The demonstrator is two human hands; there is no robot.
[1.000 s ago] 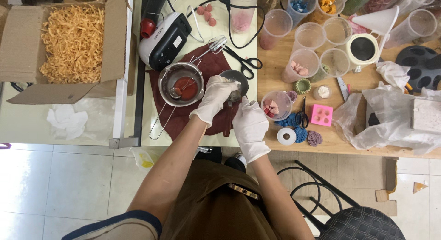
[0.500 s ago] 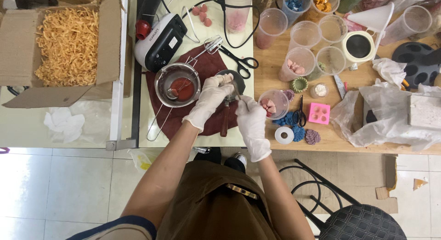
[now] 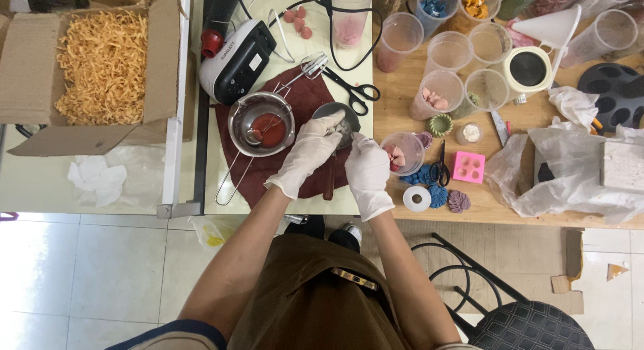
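Gloved left hand (image 3: pixel 310 152) and right hand (image 3: pixel 365 170) meet over a small metal pan (image 3: pixel 333 119) on the dark red mat (image 3: pixel 295 177) — both closed around it. At nine o'clock of the pan — a bowl (image 3: pixel 261 124) holding red liquid; at one o'clock, scissors (image 3: pixel 355 90).

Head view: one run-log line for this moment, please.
left hand: gloved, on small metal pan | right hand: gloved, at pan rim | metal pot: red liquid | cloth: dark red
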